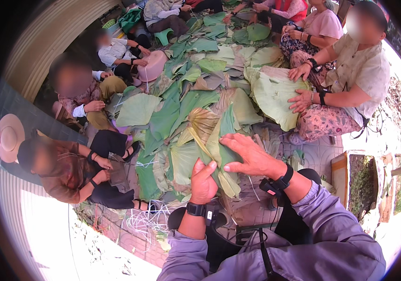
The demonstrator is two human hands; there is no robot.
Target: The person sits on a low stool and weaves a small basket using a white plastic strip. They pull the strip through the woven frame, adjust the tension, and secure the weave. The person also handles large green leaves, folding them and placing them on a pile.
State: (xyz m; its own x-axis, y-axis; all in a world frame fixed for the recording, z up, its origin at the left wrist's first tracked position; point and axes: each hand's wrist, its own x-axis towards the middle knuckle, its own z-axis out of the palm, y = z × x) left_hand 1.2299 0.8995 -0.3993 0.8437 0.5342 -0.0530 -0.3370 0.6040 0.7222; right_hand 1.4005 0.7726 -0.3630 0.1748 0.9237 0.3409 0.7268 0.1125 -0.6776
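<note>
My left hand (204,183) is closed on a large folded lotus leaf (204,125), with the thumb pressed along its crease. The leaf is yellow-green, browning toward the top, and stands up in folds above the fist. My right hand (253,157) lies against the leaf's right side, fingers stretched out and thumb apart. Its fingertips touch the leaf; the palm side is hidden. Beneath and beyond both hands spreads a heap of flat lotus leaves (165,112), green to dull yellow.
Several people sit around the heap; the nearest right person's hands rest on a broad pale leaf (275,96). White strips (144,222) lie tangled at lower left. A pink basin (152,66) stands at far left, a soil-filled box (350,180) at right.
</note>
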